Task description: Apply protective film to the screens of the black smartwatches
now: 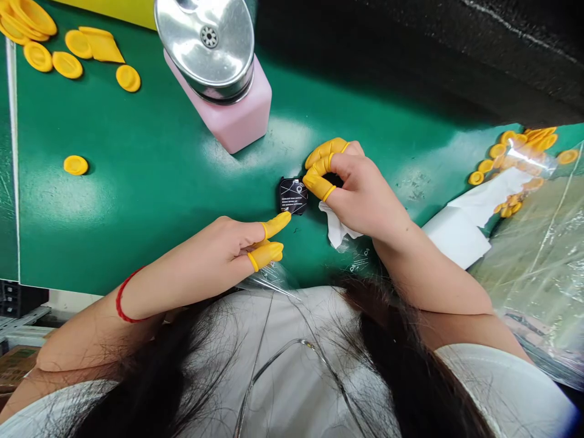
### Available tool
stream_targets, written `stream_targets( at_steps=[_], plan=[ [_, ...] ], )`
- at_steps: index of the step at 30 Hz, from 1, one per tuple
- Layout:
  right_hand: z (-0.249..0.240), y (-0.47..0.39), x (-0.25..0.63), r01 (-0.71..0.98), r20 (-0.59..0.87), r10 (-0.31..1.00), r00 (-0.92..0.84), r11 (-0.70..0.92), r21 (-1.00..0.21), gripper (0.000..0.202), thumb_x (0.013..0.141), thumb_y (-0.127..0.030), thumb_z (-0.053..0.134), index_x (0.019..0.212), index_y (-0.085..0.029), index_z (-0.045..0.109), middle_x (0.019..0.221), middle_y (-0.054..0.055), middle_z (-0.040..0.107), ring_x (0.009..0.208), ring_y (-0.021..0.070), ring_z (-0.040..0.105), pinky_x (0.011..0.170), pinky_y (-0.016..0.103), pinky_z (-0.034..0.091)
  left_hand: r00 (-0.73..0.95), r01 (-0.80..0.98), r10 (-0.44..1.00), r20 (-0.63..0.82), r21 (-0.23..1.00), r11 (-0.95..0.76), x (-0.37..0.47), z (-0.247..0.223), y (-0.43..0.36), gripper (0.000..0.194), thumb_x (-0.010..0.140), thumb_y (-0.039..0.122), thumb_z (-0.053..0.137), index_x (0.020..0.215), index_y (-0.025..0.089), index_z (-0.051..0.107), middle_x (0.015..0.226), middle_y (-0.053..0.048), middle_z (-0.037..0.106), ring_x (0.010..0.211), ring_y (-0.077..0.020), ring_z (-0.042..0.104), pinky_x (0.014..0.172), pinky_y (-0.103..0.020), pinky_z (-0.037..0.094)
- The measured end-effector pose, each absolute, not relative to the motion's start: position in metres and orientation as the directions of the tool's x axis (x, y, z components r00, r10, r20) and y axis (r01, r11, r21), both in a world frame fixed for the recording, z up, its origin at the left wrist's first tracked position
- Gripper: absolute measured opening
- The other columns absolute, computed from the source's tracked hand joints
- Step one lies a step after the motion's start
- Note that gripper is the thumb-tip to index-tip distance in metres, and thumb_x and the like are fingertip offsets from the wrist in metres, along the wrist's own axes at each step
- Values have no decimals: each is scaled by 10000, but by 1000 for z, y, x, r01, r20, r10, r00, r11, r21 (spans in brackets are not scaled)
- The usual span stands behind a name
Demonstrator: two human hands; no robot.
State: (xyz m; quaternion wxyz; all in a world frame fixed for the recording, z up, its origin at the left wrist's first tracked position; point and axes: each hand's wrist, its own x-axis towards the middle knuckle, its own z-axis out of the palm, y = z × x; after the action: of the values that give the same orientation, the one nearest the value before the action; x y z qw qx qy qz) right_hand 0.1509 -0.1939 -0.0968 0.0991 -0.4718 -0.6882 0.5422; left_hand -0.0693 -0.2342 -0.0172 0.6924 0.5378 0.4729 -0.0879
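A small black square device, like a watch face (293, 196), lies on the green tabletop, with white print and lines across its top. My right hand (353, 182) has its yellow-cotted fingertips closed at the device's right edge. Part of that grip is hidden by the fingers. White tissue (336, 226) pokes out beneath this hand. My left hand (241, 243) reaches in from the lower left, its covered index fingertip at the device's bottom edge. The left thumb, also in a yellow cot, is held apart from the index. Clear printed film (269, 277) lies below it.
A pink bottle with a metal dish top (246, 115) stands behind the device. Loose yellow finger cots (67, 64) lie at the left, and more (502, 149) at the right near white paper (460, 234) and clear plastic (538, 255). A black object (410, 55) borders the far right.
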Motion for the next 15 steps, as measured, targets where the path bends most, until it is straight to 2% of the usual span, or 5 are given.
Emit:
stream_targets(
  at_steps=[4,10,15],
  plan=[
    [-98,-194,152,542,-383,753,-536,-42,-840,132,902,-214,580,775,-181,588,971,77,631,997,254,523,897,470,441,534,636,382,-754,656,407,-69,-18,-234,349,946,348,492,668,139,528,564,41,400,502,-68,286,432,-200,235],
    [-97,-194,151,553,-409,752,-517,-71,-830,120,885,-186,589,765,-176,589,961,75,627,999,247,511,921,473,423,535,635,398,-745,666,393,-70,-18,-235,322,953,327,491,705,132,554,574,49,414,510,-57,301,442,-183,250],
    [-95,-193,150,561,-434,739,-515,-93,-823,118,875,-188,580,758,-176,586,929,67,622,979,243,498,930,480,410,538,628,417,-733,678,382,-71,-19,-236,318,950,295,505,677,133,511,571,54,396,511,-49,305,446,-167,253]
  ],
)
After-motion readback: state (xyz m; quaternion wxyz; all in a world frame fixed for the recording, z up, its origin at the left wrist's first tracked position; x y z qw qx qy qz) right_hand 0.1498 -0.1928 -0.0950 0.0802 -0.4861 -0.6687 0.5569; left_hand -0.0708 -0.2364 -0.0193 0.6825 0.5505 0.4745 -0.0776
